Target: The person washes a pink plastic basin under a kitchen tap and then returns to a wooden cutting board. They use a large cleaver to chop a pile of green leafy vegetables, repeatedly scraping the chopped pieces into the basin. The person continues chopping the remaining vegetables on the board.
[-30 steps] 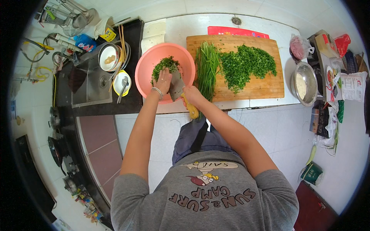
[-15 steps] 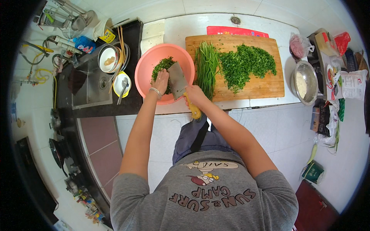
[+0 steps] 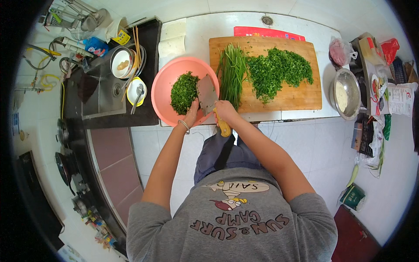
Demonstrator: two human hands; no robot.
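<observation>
My right hand (image 3: 225, 112) is closed round the yellow handle of a cleaver (image 3: 207, 92). Its broad blade tilts over the right side of a pink plastic bowl (image 3: 159, 94). Beside the blade's lower left edge is my left hand (image 3: 191, 113), fingers stretched out and seemingly touching the metal, at the bowl's near side. A mound of finely chopped greens (image 3: 183, 91) lies in the bowl. On the wooden cutting board (image 3: 273, 105) to the right, a bunch of long uncut green stalks (image 3: 232, 72) lies left of a wide heap of chopped greens (image 3: 279, 72).
A metal bowl (image 3: 336, 94) with pale powder or dough stands right of the board. To the left are a sink (image 3: 102, 98), stacked bowls with chopsticks, and a small yellow-rimmed dish (image 3: 133, 94) holding a spoon. A red sheet (image 3: 268, 32) lies behind the board.
My left hand has drawn back from the chopped greens toward me and right, to the cleaver's blade, uncovering the mound. The cleaver has shifted slightly right and nearer to me.
</observation>
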